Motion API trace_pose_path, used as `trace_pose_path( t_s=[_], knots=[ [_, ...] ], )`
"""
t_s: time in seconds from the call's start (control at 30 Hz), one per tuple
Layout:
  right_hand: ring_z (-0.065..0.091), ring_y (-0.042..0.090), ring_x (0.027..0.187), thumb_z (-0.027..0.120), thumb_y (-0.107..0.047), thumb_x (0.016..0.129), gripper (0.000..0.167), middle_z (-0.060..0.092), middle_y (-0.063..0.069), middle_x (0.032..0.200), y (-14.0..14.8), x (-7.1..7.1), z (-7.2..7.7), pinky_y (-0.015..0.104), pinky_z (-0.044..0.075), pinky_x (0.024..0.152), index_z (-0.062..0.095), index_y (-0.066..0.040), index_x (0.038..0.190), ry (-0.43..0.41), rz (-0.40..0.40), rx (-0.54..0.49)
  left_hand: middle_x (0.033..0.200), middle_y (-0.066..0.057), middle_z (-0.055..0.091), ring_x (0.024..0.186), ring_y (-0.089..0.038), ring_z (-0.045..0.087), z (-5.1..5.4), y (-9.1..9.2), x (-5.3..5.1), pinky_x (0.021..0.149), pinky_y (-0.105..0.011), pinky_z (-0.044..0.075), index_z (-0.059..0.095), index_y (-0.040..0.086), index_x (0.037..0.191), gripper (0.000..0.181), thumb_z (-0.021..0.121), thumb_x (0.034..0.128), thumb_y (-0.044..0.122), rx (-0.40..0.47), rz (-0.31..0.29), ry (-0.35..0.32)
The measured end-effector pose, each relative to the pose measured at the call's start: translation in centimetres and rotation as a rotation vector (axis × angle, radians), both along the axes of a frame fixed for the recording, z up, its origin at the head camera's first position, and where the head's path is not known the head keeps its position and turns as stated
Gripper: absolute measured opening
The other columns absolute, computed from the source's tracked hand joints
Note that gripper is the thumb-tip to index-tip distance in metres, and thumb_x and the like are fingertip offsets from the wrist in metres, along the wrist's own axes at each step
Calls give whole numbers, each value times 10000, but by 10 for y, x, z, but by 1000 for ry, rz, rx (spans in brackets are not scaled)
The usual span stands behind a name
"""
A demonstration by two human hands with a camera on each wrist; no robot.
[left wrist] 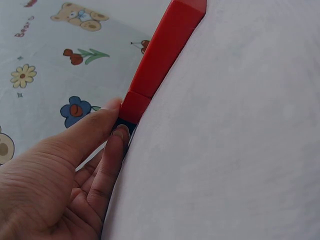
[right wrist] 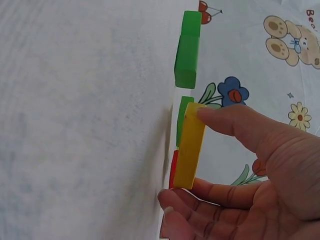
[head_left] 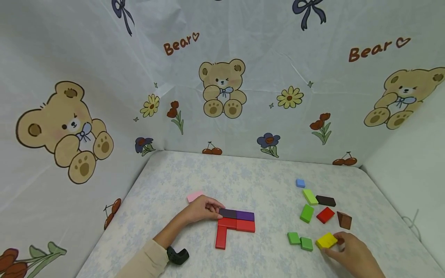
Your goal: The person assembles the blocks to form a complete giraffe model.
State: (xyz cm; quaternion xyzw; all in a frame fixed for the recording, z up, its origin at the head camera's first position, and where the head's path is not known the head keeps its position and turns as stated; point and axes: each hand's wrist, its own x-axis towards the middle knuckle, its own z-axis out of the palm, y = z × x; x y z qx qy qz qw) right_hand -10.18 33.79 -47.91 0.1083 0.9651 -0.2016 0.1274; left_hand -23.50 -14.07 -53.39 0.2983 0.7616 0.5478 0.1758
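Note:
My left hand (head_left: 203, 209) is at the left end of a dark block (head_left: 228, 213), pinching it between thumb and fingers. End to end with it lies a purple block (head_left: 245, 216). Against their near side sit two red blocks (head_left: 245, 226), and a third red block (head_left: 220, 237) points towards me from the left one. A yellow block (right wrist: 190, 147) is between the thumb and fingers of my right hand (head_left: 351, 253), apparently just off the table. Two small green blocks (head_left: 293, 238) lie left of the yellow one.
Behind my left hand is a pink block (head_left: 194, 196). Farther back on the right lie a blue block (head_left: 300, 183), a lime block (head_left: 310, 197), a green block (head_left: 306, 213), a black block (head_left: 326, 200), a red block (head_left: 325, 215) and a brown triangular block (head_left: 344, 220).

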Motion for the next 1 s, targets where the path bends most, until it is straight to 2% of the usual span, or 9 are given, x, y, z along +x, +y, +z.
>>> trace_pose_path(
  t_s=[0.2,0.43,0.57,0.83,1.0],
  knots=[
    [568,189,743,888,-463,732,835,657,96,930,-2,2,5,354,534,640,583,169,1185,36,-3,-21,860,-1,712,750,-107,660,-1,0,0,698,-257,547,778,122,1135,275,829,865,143,1,4,0],
    [529,179,710,866,-482,760,842,617,41,852,-13,5,15,323,503,600,569,144,1239,96,31,-27,862,2,713,756,-105,668,-1,0,0,717,-259,550,776,130,1137,282,834,863,161,-3,4,6],
    [542,177,731,877,-446,759,799,643,55,919,-25,5,21,317,502,596,582,123,1237,130,50,-57,859,4,713,755,-102,666,0,0,0,721,-260,549,776,133,1140,287,836,861,159,-11,9,7],
    [561,159,781,897,-396,751,718,670,84,1117,-54,2,26,275,491,580,624,23,1267,190,128,-83,853,5,713,754,-102,664,0,0,0,730,-263,550,776,124,1138,285,835,861,152,-16,16,10],
    [562,133,768,926,-342,715,670,656,52,1082,-73,1,26,242,481,596,656,-7,1229,224,204,-70,851,3,714,749,-100,661,3,1,2,736,-266,552,775,120,1142,287,833,863,149,-21,16,8]
  ],
)
